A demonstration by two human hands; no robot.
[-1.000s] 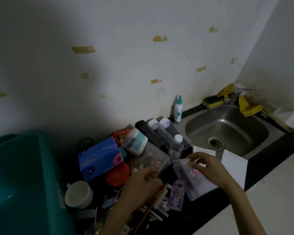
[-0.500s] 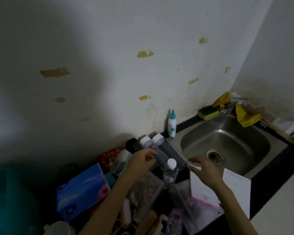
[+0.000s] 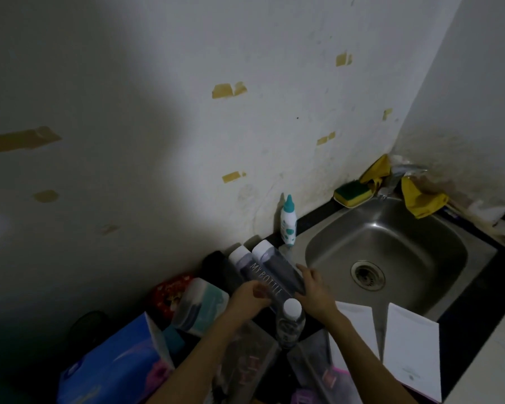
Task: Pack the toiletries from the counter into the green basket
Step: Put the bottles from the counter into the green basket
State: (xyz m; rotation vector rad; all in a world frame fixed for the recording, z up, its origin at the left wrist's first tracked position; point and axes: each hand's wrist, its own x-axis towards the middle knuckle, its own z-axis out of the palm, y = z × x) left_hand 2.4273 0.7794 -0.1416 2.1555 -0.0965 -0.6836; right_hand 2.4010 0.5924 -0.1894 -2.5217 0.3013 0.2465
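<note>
Beside sink [image 3: 420, 249], left hand [image 3: 250, 295] gripping "MY BOTTLE" bottle [image 3: 261, 272]

The only words that can be read are "MY BOTTLE", in pale capitals down the side of the dark bottle [image 3: 264, 277]; the last letters end right at the fingertips [image 3: 256, 287] of the left hand [image 3: 245, 298] gripping it. Pink marks on the clear pouch [image 3: 245, 371] (nearer than those fingers, under the wrist) and the small print on the white card [image 3: 411, 354], well right of them, cannot be made out.

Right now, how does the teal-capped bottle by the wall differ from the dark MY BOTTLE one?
The teal-capped bottle stands upright; the MY BOTTLE bottle lies down. The first is white and smaller, the second dark and longer. The first is untouched; the left hand grips the second. Both are capped.
</note>
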